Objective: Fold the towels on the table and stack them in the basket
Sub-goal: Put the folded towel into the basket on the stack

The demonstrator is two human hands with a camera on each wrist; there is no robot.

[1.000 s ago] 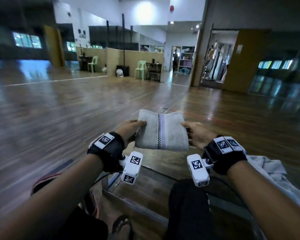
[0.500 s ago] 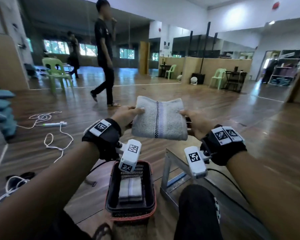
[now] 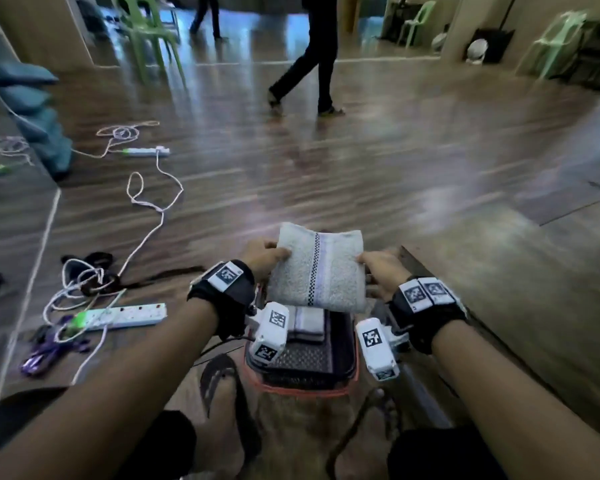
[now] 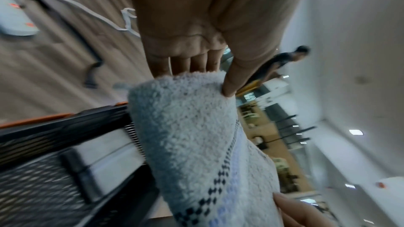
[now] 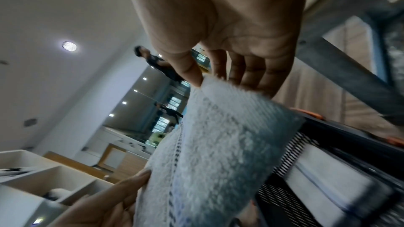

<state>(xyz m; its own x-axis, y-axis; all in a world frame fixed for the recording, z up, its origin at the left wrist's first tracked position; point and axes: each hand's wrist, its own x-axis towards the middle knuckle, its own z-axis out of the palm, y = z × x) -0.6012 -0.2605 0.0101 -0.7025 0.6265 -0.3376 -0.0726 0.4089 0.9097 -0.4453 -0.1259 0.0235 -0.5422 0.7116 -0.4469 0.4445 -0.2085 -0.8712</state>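
Pinching 1 folded towel [image 3: 317,268] at opposite edges with left hand [image 3: 264,255] and right hand [image 3: 383,269], thumbs on top. Hovering directly above basket [image 3: 303,385], over 1 stacked towel [image 3: 309,323] lying inside.

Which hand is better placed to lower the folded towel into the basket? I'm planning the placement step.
Neither alone: the left hand and right hand pinch opposite edges of the folded towel, held level above the basket. Lowering with both looks safest.
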